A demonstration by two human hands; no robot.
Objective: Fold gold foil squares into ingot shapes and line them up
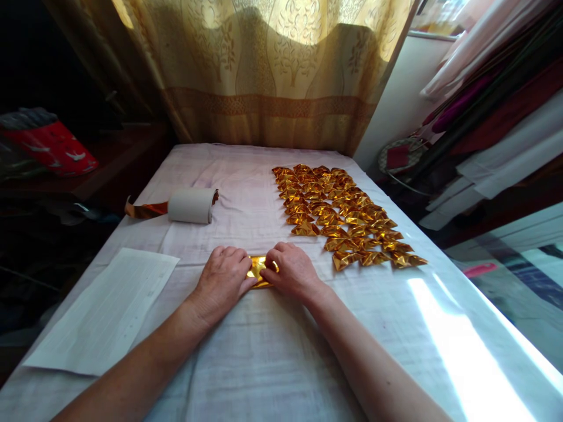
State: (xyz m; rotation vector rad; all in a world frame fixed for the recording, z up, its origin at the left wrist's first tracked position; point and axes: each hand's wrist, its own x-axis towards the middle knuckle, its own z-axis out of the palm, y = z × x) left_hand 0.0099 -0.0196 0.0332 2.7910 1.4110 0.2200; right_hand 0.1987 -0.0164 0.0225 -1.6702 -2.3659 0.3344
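Observation:
A small piece of gold foil paper (257, 271) lies on the white cloth-covered table (264, 351), mostly covered by my fingers. My left hand (222, 278) presses on its left side, fingers curled down. My right hand (290, 271) pinches its right side. To the right, several folded gold foil pieces (343, 214) lie in neat rows.
A white roll (191, 205) with a gold foil strip (143, 209) trailing left lies at the back left. A white lined sheet (109, 308) sits at the front left. A gold curtain (272, 70) hangs behind. Stacked papers and fabrics (492, 117) stand at the right.

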